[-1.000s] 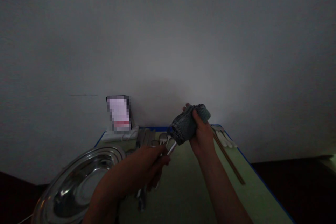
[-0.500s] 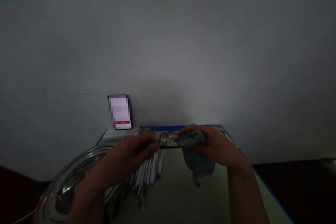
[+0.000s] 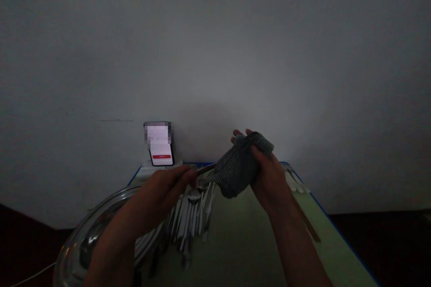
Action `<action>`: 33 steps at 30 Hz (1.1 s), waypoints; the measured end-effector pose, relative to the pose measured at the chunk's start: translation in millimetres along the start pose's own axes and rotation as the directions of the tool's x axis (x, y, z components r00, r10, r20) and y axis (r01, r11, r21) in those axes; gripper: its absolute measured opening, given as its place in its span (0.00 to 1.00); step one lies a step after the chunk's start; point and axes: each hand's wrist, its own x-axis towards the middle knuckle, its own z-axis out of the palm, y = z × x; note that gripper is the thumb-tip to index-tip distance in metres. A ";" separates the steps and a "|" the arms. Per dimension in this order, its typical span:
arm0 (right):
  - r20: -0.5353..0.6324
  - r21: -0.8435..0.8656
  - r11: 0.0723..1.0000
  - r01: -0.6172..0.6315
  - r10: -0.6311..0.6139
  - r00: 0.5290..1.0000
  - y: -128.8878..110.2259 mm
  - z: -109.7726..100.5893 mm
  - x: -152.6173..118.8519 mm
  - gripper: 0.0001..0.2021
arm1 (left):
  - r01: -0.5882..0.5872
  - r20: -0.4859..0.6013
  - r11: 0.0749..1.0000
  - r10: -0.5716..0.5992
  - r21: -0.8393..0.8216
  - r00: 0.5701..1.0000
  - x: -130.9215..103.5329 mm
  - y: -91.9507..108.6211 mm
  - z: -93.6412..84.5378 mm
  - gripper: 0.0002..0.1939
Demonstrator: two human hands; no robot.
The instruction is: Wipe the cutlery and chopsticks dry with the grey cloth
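Observation:
My left hand (image 3: 161,193) is closed around one end of a thin metal piece of cutlery (image 3: 205,169). Its other end runs under a grey-green checked cloth (image 3: 235,170), so I cannot tell its kind. My right hand (image 3: 271,181) holds the cloth from beneath, palm turned up, with the thumb pressed on top and the fingertips showing beyond it. Below and between the hands, a pile of spoons and other metal cutlery (image 3: 190,217) lies on the pale green table (image 3: 245,242).
A large shiny metal basin (image 3: 67,251) stands at the left, partly behind my left forearm. A lit phone (image 3: 162,149) leans against the wall at the back. Pale spoons (image 3: 296,184) and brown chopsticks (image 3: 309,222) lie along the right side of the table, which has a blue edge.
My right hand has turned palm up and risen, lifting and spreading the cloth. The left hand has shifted slightly up, still gripping the cutlery. Spoons and chopsticks at the right are now more exposed.

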 end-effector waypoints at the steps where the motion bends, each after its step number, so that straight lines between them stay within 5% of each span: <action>1: -0.027 0.032 0.999 -0.003 0.004 1.000 3.5 1.7 0.5 0.18 | 0.002 0.000 1.000 -0.002 0.004 1.000 0.2 0.4 0.3 0.16; 8: -0.140 -0.148 0.986 -0.076 0.055 0.989 7.5 -3.2 0.4 0.22 | 0.005 0.051 1.000 -0.007 0.025 0.999 2.1 3.5 2.7 0.15; 11: -0.189 -0.097 0.995 -0.033 0.015 0.982 8.2 -5.8 4.0 0.27 | 0.028 0.029 0.999 -0.029 0.041 0.999 3.4 5.1 3.5 0.15; 14: -0.234 0.045 0.998 0.043 -0.032 0.972 12.3 -1.7 6.5 0.19 | 0.036 0.003 0.997 -0.036 0.062 0.999 4.6 6.9 5.7 0.16; 19: -0.289 0.108 0.992 -0.065 0.094 0.953 17.8 9.6 1.9 0.11 | 0.046 0.072 0.994 -0.053 0.095 0.996 8.4 10.1 13.1 0.15; 33: -0.032 -0.068 0.994 -0.081 0.079 0.996 12.5 2.4 -1.3 0.13 | 0.045 0.148 0.994 -0.059 0.098 0.987 5.4 17.7 11.4 0.17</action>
